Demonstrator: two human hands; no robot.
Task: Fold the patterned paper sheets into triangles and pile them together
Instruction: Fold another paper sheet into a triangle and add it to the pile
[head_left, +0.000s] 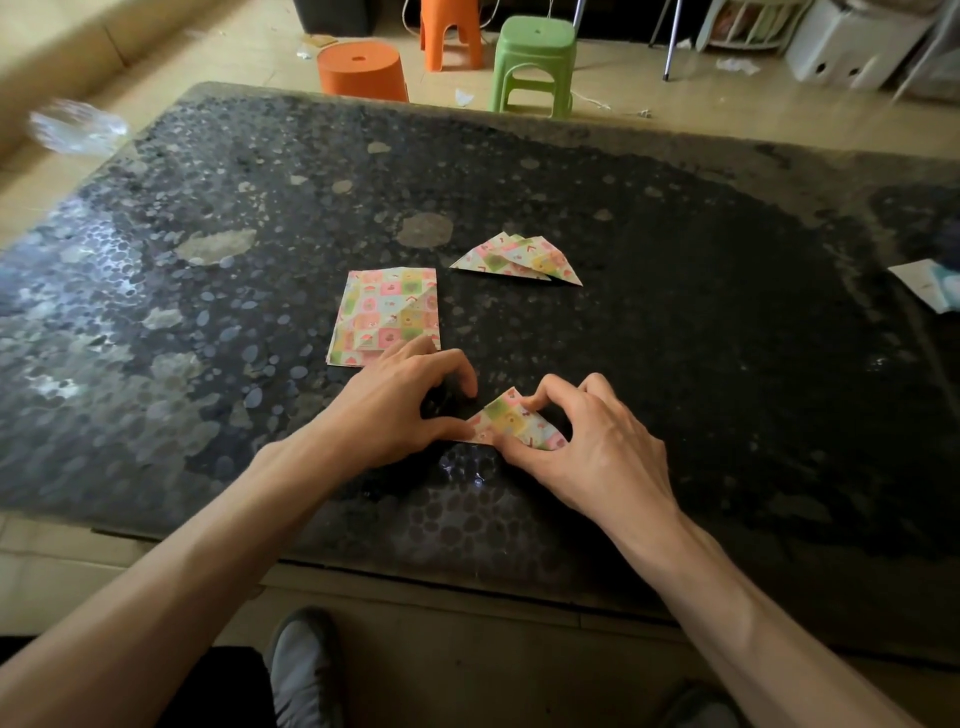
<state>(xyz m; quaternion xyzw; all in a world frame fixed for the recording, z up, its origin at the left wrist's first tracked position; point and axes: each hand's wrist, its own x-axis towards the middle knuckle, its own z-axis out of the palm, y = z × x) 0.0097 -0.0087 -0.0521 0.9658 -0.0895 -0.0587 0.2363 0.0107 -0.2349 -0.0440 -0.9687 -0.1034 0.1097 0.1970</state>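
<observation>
Lower edge of frame: two grey shoes (304, 670) on the floor. Centre, on the dark mottled tabletop (675, 312): one folded triangle (511, 421), pastel checked print. The left hand (405, 405) has curled fingers and its thumb on the triangle's left corner. The right hand (587, 452) pinches the triangle's right half between forefinger and thumb. Just above the left hand: one stack of square sheets (387, 317), same print, count unclear. Up and right of it: one pile of triangles (519, 260), at least three, overlapping. Top of frame, three stools: round orange stool (362, 70), tall orange stool (449, 31), green stool (534, 62).
</observation>
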